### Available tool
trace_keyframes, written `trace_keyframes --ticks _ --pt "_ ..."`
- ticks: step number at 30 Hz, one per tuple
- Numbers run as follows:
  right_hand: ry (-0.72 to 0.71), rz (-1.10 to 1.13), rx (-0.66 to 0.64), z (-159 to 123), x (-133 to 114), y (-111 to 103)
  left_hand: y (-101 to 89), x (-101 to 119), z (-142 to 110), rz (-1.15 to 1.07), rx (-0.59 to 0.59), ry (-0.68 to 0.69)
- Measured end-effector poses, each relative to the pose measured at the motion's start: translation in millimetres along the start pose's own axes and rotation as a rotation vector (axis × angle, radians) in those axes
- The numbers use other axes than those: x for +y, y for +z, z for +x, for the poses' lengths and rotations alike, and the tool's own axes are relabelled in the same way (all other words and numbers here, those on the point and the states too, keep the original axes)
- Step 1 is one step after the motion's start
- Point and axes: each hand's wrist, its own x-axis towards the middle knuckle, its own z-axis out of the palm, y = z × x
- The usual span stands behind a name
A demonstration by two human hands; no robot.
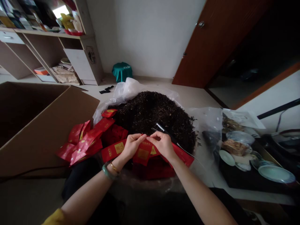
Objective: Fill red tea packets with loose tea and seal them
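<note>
The left hand [134, 144] and right hand [162, 143] pinch the top edge of a red packet [142, 153] hanging just below their fingertips. Probably light, slick and bendable, it suits an upper-corner grip. Beyond them rises a dark heap [152, 107].

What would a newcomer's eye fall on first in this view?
First, the big mound of dark, dry shreds in translucent white plastic, at the centre. Just below it, the left hand and right hand pinch the top of a shiny red packet with gold printing. More shiny red packets lie heaped at the left, beside a large, open brown cardboard box.
</note>
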Motion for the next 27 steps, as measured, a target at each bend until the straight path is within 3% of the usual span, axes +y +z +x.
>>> trace_keyframes --ticks 3,6,10,13,16,19,21,24,25,27 --pt "0.009 0.013 0.011 1 0 -3 -0.4 1 -1 -0.041 -0.013 -0.05" --pt "0.017 0.041 -0.064 8 5 -9 -3.1 1 2 -0.078 -0.017 -0.083" --pt "0.105 0.058 -0.187 17 17 -25 -13.0 1 14 -0.22 0.132 -0.029" --pt "0.09 -0.185 -0.336 17 30 -38 -27.2 11 26 -0.379 0.304 -0.009" --pt "-0.021 -0.538 -0.493 11 41 -42 -45.9 29 34 -0.583 0.437 0.153" --pt "-0.11 -0.789 -0.509 6 46 -39 -58.3 40 37 -0.682 0.496 0.285" --pt "-0.132 -0.866 -0.495 7 45 -36 -55.8 35 35 -0.605 0.456 0.224" --pt "-0.149 -0.839 -0.479 10 40 -36 -36.1 12 30 -0.209 0.294 0.066" --pt "-0.147 -0.797 -0.481 11 38 -37 -28.0 3 28 -0.026 0.181 0.05" --pt "-0.135 -0.689 -0.481 13 34 -39 -14.4 -11 23 0.298 -0.037 0.142"
